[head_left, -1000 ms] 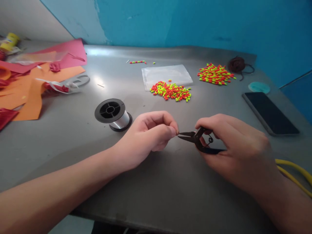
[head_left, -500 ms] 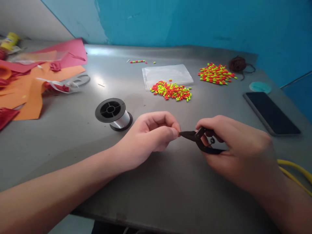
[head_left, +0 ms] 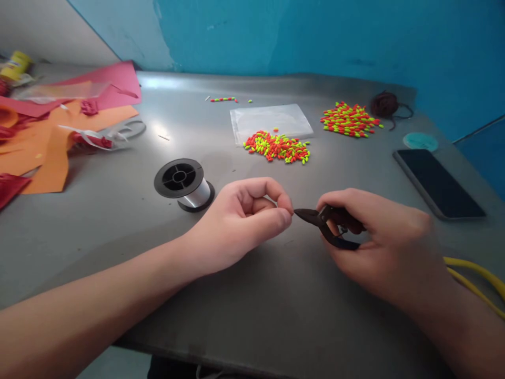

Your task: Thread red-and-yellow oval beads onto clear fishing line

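Observation:
Black needle-nose pliers [head_left: 325, 218] sit in my right hand [head_left: 386, 242], fingers wrapped round the handles and the jaws pointing left. My left hand [head_left: 248, 223] is closed in a pinch of thumb and forefinger, right at the pliers' tip; whatever is between those fingertips is too small to make out. Just left of that hand stands a black spool [head_left: 179, 177] wound with clear line. Beyond both hands, a heap of red and yellow-green beads [head_left: 278, 147] lies against a clear plastic bag [head_left: 276, 120].
Another bead pile [head_left: 350, 120] lies at the back right beside dark yarn [head_left: 384, 104]. A teal disc [head_left: 420, 141] and a phone [head_left: 440, 183] are on the right, above a yellow cord [head_left: 473, 267]. Orange sheets [head_left: 55, 158] spread over the left. A short bead row [head_left: 223, 99] lies far back.
The handles of the pliers have been squeezed closer together, and the jaws look closed. My left thumb and forefinger have shifted slightly, still pinched at the tip.

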`<state>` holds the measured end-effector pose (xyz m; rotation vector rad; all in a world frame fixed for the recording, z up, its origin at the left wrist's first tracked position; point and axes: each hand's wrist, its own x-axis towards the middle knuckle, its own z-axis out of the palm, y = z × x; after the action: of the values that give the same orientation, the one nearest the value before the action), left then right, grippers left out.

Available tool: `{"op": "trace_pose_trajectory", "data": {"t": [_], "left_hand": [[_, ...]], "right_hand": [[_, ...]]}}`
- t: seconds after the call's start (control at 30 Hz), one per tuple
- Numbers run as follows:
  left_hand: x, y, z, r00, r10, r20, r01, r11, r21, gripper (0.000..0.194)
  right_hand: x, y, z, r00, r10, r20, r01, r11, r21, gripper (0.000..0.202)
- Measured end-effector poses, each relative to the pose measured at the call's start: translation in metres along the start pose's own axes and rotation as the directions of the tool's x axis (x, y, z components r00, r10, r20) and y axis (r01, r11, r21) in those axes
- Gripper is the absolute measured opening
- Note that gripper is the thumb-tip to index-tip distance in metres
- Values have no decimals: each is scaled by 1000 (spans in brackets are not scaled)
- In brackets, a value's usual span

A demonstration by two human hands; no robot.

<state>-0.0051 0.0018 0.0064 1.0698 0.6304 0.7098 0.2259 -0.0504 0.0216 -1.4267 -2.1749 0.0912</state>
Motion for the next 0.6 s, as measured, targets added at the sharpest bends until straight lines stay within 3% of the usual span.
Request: {"op": "trace_pose_trajectory", "data": {"t": [0.3, 0.6], "left_hand": [[-2, 5, 3, 998, -44, -37, 46, 998, 52, 13], [-1, 5, 2, 999, -43, -17, 43, 998, 41, 17]], "right_hand": [[0, 6, 4, 998, -35, -49, 38, 998, 55, 25], [0, 7, 5, 999, -27, -21, 28, 998, 58, 26]]}}
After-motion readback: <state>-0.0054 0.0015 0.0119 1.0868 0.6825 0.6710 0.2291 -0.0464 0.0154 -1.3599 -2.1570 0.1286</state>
